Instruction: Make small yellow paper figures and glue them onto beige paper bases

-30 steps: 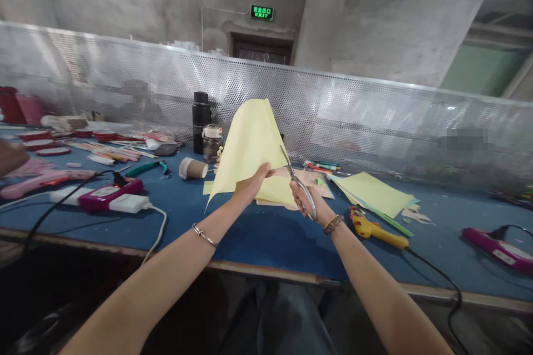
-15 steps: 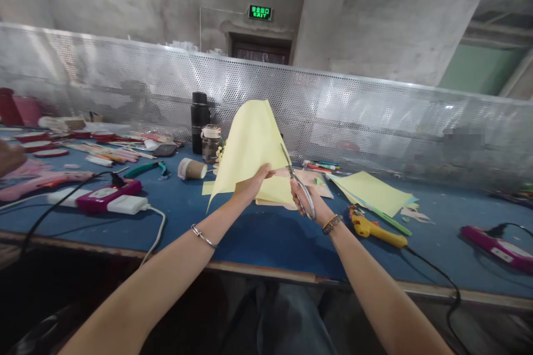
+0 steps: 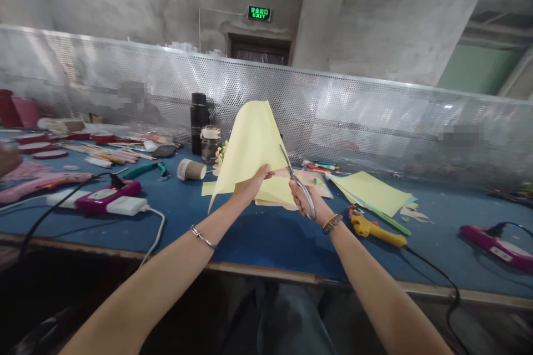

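Note:
A large sheet of yellow paper (image 3: 254, 133) stands curved above the table, pinched near its lower right edge by my left hand (image 3: 259, 178). My right hand (image 3: 308, 199) is wrapped round the handles of metal scissors (image 3: 306, 193). The scissor blades point up and to the left and lie at the sheet's right edge; how far they are apart is hard to make out. Below the raised sheet, more yellow paper (image 3: 277, 191) lies on the blue table (image 3: 275, 238).
To the right are a yellow glue gun (image 3: 377, 231) with a cord and a stack of yellow sheets (image 3: 370, 191). A paper cup (image 3: 191, 170), green-handled pliers (image 3: 144, 168) and a purple power strip (image 3: 109, 196) lie left. Behind stands a black bottle (image 3: 200, 122). Another person's hand (image 3: 8, 160) shows far left.
Both hands, the sheet and the scissors stay almost in place. The view has shifted very slightly. At the far left, the other person's hand has moved a little toward the left edge.

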Demonstrator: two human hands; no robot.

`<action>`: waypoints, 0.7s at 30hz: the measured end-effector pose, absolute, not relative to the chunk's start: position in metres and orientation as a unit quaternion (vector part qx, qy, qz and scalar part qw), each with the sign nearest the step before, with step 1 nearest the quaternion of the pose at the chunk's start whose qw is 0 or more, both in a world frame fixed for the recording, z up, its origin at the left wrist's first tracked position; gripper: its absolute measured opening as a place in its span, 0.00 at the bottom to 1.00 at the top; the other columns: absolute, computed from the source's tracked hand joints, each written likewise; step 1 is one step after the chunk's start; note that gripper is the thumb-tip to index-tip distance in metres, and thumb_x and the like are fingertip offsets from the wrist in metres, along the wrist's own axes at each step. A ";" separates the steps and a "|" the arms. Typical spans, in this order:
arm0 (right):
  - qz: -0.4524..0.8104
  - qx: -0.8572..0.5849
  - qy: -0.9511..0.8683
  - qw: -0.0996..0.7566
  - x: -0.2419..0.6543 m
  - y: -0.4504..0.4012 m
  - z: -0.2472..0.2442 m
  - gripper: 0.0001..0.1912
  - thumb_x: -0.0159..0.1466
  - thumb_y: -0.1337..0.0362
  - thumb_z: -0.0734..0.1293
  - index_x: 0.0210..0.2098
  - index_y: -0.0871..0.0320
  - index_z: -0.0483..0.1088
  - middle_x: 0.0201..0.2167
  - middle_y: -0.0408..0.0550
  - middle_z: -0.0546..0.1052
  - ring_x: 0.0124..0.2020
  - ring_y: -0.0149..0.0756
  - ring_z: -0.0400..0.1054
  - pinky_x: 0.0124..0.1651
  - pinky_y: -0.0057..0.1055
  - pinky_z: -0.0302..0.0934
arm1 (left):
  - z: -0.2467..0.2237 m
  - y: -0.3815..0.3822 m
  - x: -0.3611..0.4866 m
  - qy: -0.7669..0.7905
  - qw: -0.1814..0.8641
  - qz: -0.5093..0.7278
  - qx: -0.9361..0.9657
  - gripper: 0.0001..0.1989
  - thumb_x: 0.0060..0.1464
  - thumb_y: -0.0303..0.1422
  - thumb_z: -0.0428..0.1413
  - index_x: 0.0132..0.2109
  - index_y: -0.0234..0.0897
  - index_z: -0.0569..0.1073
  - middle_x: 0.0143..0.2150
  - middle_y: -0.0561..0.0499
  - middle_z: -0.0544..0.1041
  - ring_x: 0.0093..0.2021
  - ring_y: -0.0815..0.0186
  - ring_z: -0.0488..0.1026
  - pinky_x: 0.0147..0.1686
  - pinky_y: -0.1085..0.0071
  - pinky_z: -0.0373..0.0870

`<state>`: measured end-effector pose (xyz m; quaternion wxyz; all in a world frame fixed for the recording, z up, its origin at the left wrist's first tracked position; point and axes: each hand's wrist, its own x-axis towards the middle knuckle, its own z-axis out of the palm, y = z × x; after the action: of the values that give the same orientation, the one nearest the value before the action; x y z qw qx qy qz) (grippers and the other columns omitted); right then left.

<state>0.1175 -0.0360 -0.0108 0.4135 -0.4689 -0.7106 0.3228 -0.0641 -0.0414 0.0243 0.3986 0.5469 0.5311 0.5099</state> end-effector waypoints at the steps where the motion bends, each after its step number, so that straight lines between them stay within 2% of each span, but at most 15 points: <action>1: 0.321 -0.470 -0.711 0.413 0.118 -0.036 -0.011 0.27 0.58 0.39 0.54 0.20 0.57 0.54 0.13 0.37 0.57 0.10 0.24 0.53 0.11 0.22 0.50 | 0.025 -0.043 -0.064 0.532 0.398 0.511 0.545 0.24 0.49 0.54 0.47 0.38 0.44 0.78 0.45 0.54 0.77 0.52 0.59 0.68 0.55 0.68 0.57; 6: 0.312 -0.468 -0.714 0.417 0.117 -0.037 -0.009 0.26 0.58 0.39 0.54 0.20 0.57 0.54 0.13 0.37 0.57 0.10 0.24 0.53 0.11 0.23 0.50 | 0.026 -0.042 -0.064 0.525 0.395 0.518 0.548 0.22 0.48 0.53 0.49 0.36 0.43 0.78 0.44 0.53 0.77 0.50 0.58 0.69 0.53 0.67 0.60; 11: 0.341 -0.462 -0.698 0.427 0.115 -0.038 -0.008 0.27 0.57 0.39 0.53 0.21 0.57 0.55 0.13 0.37 0.57 0.11 0.24 0.53 0.12 0.22 0.51 | 0.022 -0.039 -0.064 0.524 0.387 0.515 0.557 0.24 0.48 0.54 0.48 0.37 0.43 0.78 0.45 0.53 0.77 0.52 0.58 0.68 0.55 0.67 0.58; 21: 0.398 -0.452 -0.658 0.452 0.111 -0.043 -0.002 0.28 0.56 0.37 0.54 0.22 0.57 0.56 0.14 0.36 0.55 0.11 0.22 0.50 0.12 0.20 0.51 | 0.018 -0.041 -0.060 0.554 0.379 0.470 0.574 0.28 0.45 0.59 0.46 0.39 0.46 0.78 0.51 0.54 0.73 0.57 0.52 0.62 0.60 0.62 0.44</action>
<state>0.1114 -0.0427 -0.0016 0.4520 -0.4522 -0.6579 0.3980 -0.0603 -0.0412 0.0182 0.3785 0.5735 0.5542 0.4698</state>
